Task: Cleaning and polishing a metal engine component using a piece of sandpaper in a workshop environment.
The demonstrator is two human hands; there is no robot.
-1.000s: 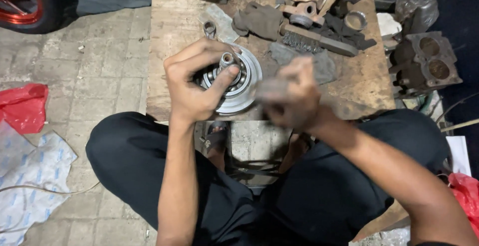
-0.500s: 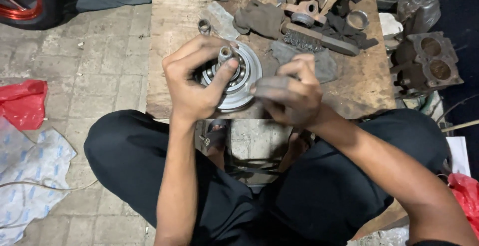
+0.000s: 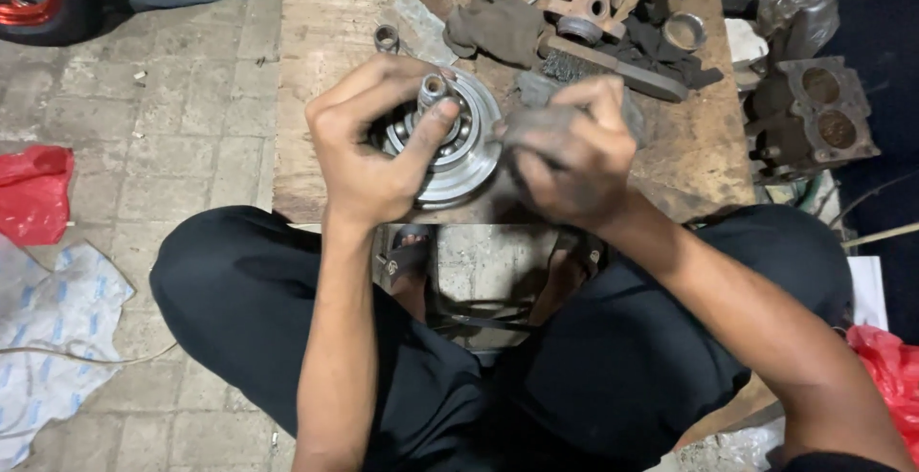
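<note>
My left hand (image 3: 369, 151) grips a round silver metal hub (image 3: 469, 161) with a short shaft and visible bearing balls at its centre, held over the near edge of a wooden board (image 3: 325, 41). Its thumb rests on the shaft. My right hand (image 3: 565, 151), dark with grime, is closed against the hub's right rim around a grey rag (image 3: 627, 113). Both hands hover above my crossed legs in black trousers.
The board carries a wire brush (image 3: 613, 60), a dark glove (image 3: 493, 27), a small metal sleeve (image 3: 386, 37), a ring (image 3: 685, 30) and other dirty parts. An engine block (image 3: 814, 118) lies right. Red plastic bags (image 3: 33, 190) and a white printed sheet (image 3: 53, 309) lie on the paved floor.
The hub has stayed in my left hand. My right hand has shifted slightly along the hub's right rim, and the view has moved a little.
</note>
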